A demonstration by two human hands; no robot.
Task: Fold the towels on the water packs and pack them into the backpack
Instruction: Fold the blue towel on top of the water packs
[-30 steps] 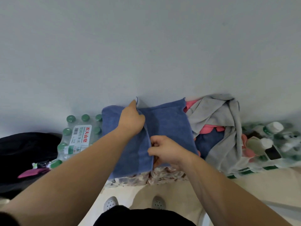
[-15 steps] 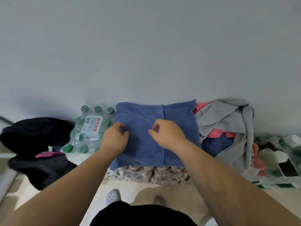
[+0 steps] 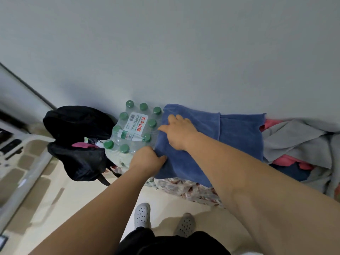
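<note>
Since both hands shifted to the nine-o'clock edge of the blue towel (image 3: 239, 137), left hand (image 3: 148, 160) gripping, right hand (image 3: 179, 132) flat, carrying it to the nine-o'clock backpack (image 3: 75, 126) seems next.

Single head-worn wide-angle view, looking forward and steeply down from standing height. Both forearms enter at the lower edge and reach away from the lens. The left hand (image 3: 147, 159) and right hand (image 3: 179, 133) lie near frame centre, at arm's length, on the blue towel (image 3: 239, 137). The shoes (image 3: 142, 215) sit at the bottom edge, almost beneath the camera. A grey wall (image 3: 165, 52) fills the upper half. The frame is rolled, the backpack (image 3: 77, 144) at mid-left. The curved edges are probably lens distortion.
</note>
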